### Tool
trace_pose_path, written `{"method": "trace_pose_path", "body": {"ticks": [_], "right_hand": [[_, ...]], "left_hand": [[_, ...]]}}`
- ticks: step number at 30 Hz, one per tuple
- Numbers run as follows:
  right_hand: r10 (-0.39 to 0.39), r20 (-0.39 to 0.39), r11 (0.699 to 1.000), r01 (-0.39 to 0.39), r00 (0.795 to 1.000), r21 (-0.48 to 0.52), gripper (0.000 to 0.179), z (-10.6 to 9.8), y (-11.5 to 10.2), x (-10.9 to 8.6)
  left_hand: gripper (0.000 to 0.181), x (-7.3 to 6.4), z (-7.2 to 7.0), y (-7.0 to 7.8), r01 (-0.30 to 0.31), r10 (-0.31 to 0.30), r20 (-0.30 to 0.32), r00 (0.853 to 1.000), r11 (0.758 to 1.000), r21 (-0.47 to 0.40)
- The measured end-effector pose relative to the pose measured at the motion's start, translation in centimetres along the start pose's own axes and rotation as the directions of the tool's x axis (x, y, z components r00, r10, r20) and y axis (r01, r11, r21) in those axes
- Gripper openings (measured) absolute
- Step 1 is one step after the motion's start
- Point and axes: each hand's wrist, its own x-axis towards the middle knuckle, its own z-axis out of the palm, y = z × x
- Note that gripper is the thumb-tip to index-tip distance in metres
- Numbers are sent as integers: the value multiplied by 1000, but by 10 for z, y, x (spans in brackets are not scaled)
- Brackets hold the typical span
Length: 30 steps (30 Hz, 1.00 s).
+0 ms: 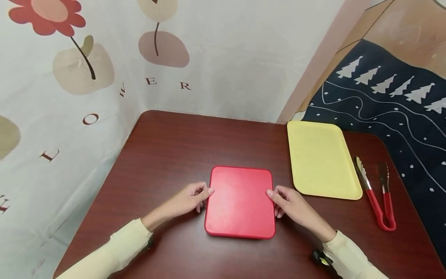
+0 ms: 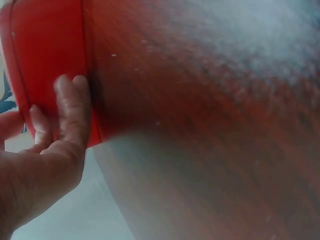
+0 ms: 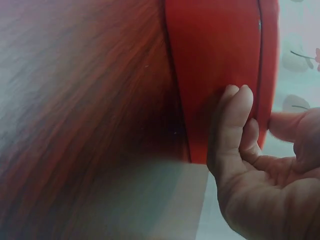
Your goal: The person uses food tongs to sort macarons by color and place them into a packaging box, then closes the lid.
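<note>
A red lidded box (image 1: pixel 240 203) with rounded corners sits on the table in front of me. In both wrist views a thin seam runs between its lid (image 3: pixel 270 55) and its side wall (image 2: pixel 47 55). My left hand (image 1: pixel 191 198) holds the box's left edge, thumb on the lid's rim and fingers against the side. On the opposite edge, my right hand (image 1: pixel 290 203) grips it the same way, its fingertips (image 3: pixel 244 95) on the wall below the seam. What the box contains is hidden.
A yellow tray (image 1: pixel 322 159) lies at the back right of the brown table (image 1: pixel 167 143). Beside it are metal tongs with red handles (image 1: pixel 378 207), spread apart, near the right edge. Printed cloth (image 1: pixel 237 58) hangs behind the table and along its left side.
</note>
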Motion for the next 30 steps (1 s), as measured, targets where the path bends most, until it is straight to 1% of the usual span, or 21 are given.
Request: {"method": "trace_pose_path", "body": {"ticks": [6, 9, 11, 12, 14, 17, 19, 21, 25, 30], "right_hand": [[-17, -18, 999, 18, 1000, 36, 36, -1, -3, 0], [5, -7, 1000, -5, 1000, 23, 37, -3, -2, 1], [26, -14, 1000, -26, 1000, 5, 38, -6, -2, 4], [35, -25, 999, -35, 999, -4, 38, -9, -2, 7], [35, -44, 999, -35, 998, -2, 39, -14, -4, 15], [18, -64, 1000, -16, 998, 27, 40, -23, -7, 31], [6, -45, 999, -5, 999, 33, 39, -27, -8, 40], [5, -31, 1000, -4, 999, 19, 38, -29, -7, 47], [0, -26, 1000, 0, 1000, -1, 36, -28, -2, 54], [-31, -20, 999, 31, 999, 9, 37, -24, 0, 57]], "left_hand": [[44, 1, 1, -1, 13, -14, -18, 1000, 998, -59], [44, 3, -1, 0, 27, -28, -12, 1000, 999, -46], [44, 6, -4, 1, 42, -42, -15, 999, 999, -27], [45, 8, -7, 2, 54, -55, -22, 998, 998, -18], [45, 15, -12, 4, 60, -60, -43, 997, 998, 0], [48, 31, -19, 8, 59, -57, -77, 995, 998, 25], [51, 41, -23, 9, 58, -55, -74, 996, 998, 30], [53, 50, -25, 8, 69, -67, -64, 996, 997, 34], [56, 58, -26, 5, 67, -66, -51, 997, 998, 19], [55, 60, -25, 3, 7, -7, -48, 999, 1000, -3]]}}
